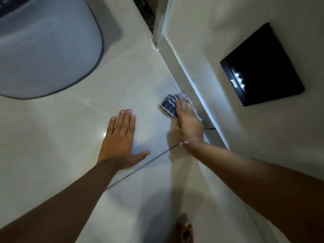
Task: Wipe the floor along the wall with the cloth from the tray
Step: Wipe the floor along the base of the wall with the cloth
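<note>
The crumpled blue-and-white striped cloth (pixel 168 106) lies on the pale glossy tiled floor (pixel 140 76), touching the white skirting board (pixel 196 88). The right hand (pixel 188 120) presses on it, fingers laid straight ahead along the skirting. The left hand (pixel 119 142) rests splayed and holds nothing, well apart from the skirting. Open floor runs on beside the skirting toward the far corner.

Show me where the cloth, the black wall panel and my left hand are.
cloth (pixel 168 106), head view, on its striped blue part, left side.
black wall panel (pixel 266 64), head view, on its dark middle.
left hand (pixel 121 139), head view, on the back of the hand.
</note>
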